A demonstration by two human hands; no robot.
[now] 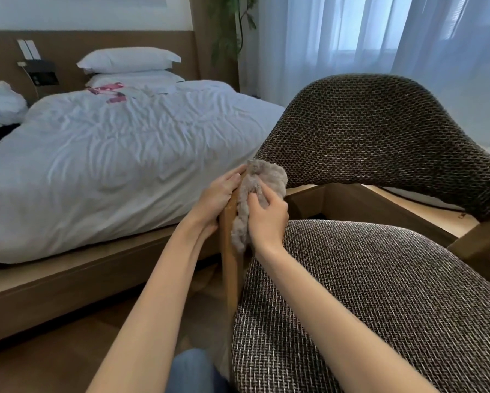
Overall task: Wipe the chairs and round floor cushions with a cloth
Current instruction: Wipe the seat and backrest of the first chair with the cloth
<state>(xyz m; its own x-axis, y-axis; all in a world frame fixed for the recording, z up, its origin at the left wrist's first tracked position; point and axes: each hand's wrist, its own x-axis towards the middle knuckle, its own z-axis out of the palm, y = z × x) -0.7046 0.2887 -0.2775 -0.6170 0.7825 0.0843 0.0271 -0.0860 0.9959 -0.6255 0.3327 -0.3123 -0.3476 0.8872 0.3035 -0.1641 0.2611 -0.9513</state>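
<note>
**Wiping a chair's wooden armrest**

Head view. Grips a bunched grey cloth with the right hand, fingers curled into it, pressing it against the wooden armrest of a woven brown chair. Clasps the same armrest from its outer side with the left hand, fingertips touching the cloth. Works just beside a bed with rumpled white bedding and two stacked pillows. Sheer curtains behind the chair's backrest.

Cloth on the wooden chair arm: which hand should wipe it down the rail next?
Right. The right hand grips the cloth bunched against the wooden chair arm; the left hand holds the wood itself, steadying it on the bed side.
</note>
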